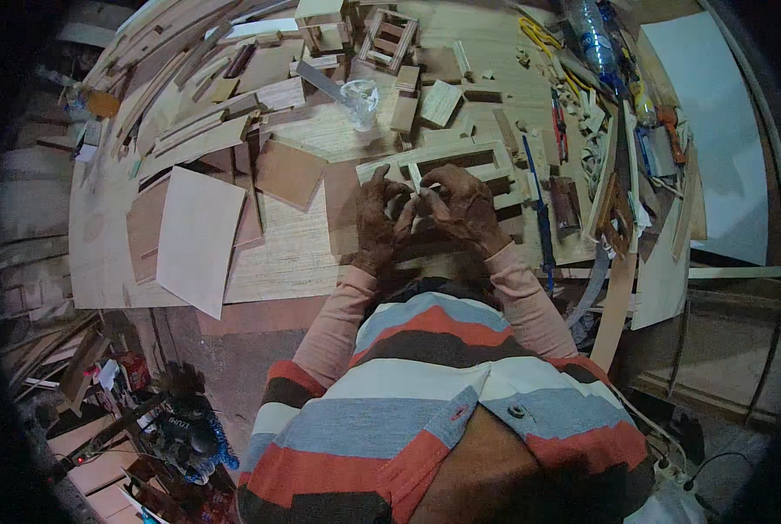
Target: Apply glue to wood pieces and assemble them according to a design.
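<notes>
We see both hands meeting over the workbench (303, 253), w/ a small pale wood strip (415, 177) pinched between them. Left hand (378, 218) has fingers curled in, tips closed on the strip's lower part; right hand (464, 205) is curled over from the other side, fingertips also gripping it. The strip stands roughly upright, poking up btw the thumbs, right in front of a pale wooden frame (460, 162) that lies flat on the bench just beyond the hands. Whether the strip touches the frame, we can't tell.

Left of the hands: a pale flat board (198, 236) lying tilted, overhanging the bench edge, and a brown square panel (287, 172) near it. Further back, approx centre, a clear plastic cup (361, 100) stands upright among offcuts. A small slatted crate (388, 37) sits at the far edge. On the right side: a blue-handled tool (540, 218) lies along the frame's end, red-handled pliers (559, 122) beyond it, and a clear bottle (591, 35) lies at the far right. Scrap strips pile up at far left.

Sleeves are peach; shirt is striped.
</notes>
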Demonstrator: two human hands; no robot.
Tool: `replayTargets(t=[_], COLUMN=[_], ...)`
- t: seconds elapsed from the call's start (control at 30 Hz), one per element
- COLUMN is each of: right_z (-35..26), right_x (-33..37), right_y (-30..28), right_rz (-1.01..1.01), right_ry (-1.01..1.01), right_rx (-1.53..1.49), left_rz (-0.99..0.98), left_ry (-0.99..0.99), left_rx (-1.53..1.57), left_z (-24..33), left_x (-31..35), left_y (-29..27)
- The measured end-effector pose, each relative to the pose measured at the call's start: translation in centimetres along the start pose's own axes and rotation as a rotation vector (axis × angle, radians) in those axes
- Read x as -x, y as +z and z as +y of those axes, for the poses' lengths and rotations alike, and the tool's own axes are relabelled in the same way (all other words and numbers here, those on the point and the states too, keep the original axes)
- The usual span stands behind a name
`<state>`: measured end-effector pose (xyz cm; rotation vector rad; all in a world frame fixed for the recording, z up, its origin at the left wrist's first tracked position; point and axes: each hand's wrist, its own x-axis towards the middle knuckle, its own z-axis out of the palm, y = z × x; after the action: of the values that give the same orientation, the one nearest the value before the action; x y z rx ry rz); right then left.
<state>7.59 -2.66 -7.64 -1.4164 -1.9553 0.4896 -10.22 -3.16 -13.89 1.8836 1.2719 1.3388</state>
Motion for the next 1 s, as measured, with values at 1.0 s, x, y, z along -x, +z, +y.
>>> replayTargets(t=[1.0], right_z=[-0.5], right_x=[-0.5], right_y=[1.0], right_rz=[0.061], right_ry=[0.006], right_rx=[0.011], left_rz=[0.036], left_ry=[0.006], left_rx=[-0.027], left_z=[-1.0], left_x=[0.4], left_y=[0.4])
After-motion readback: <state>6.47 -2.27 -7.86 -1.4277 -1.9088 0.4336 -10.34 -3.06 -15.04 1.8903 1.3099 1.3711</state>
